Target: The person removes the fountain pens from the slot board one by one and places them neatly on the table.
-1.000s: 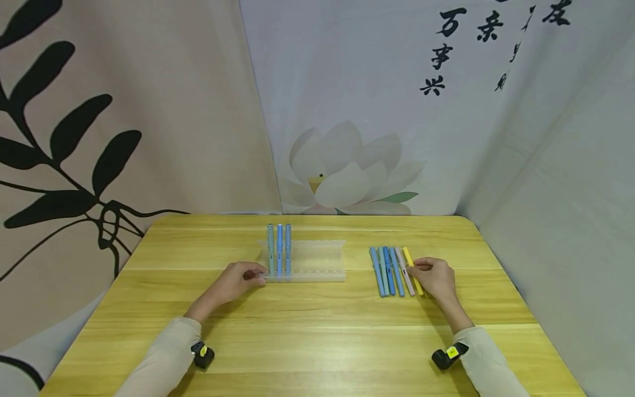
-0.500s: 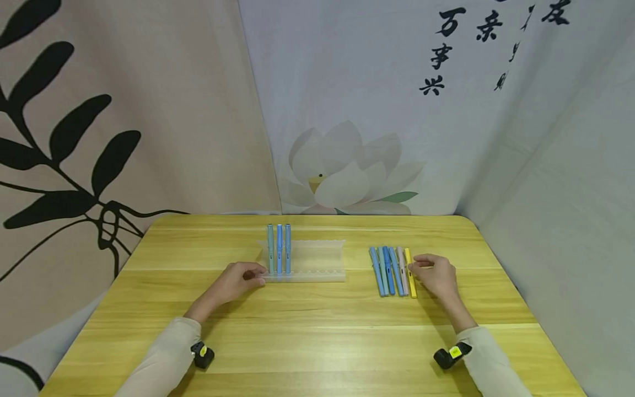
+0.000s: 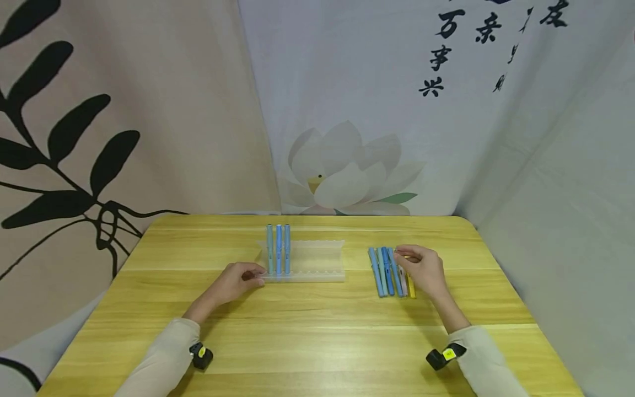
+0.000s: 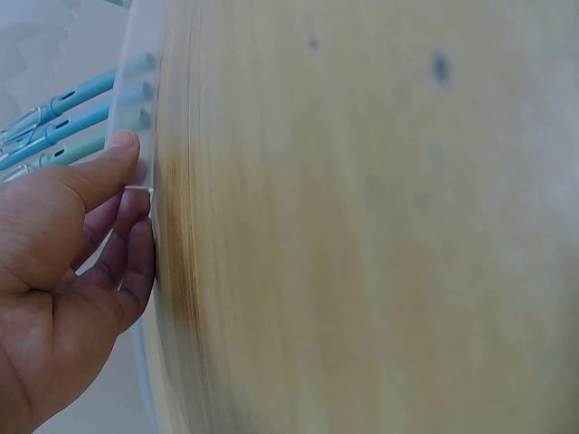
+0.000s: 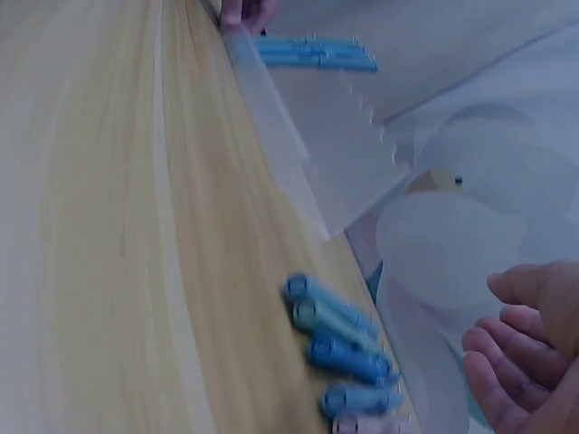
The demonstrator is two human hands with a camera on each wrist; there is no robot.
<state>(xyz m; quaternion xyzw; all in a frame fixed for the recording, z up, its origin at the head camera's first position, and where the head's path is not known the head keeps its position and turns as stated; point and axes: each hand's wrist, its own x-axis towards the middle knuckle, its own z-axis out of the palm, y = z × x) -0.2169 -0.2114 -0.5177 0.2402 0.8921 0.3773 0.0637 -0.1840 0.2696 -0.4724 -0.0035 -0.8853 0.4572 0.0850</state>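
while between hands (image 3: 233,285) (image 3: 428,270), rack (image 3: 317,256) with three pens (image 3: 279,249)

Even soft light, pale sheen on tabletop (image 3: 342,355), faint shadows near forearms (image 3: 452,313), dimmer, hazy wrist views

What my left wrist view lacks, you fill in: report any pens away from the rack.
Observer: Six pens lie side by side on the table, right of the rack in the head view.
Operator: Give me the colour at the far right end.
Observer: Yellow; that yellow pen ends the row.
Operator: Now place the right grip.
Observer: The right grip covers the yellow pen's far part in the head view; whether it touches, I can't tell.
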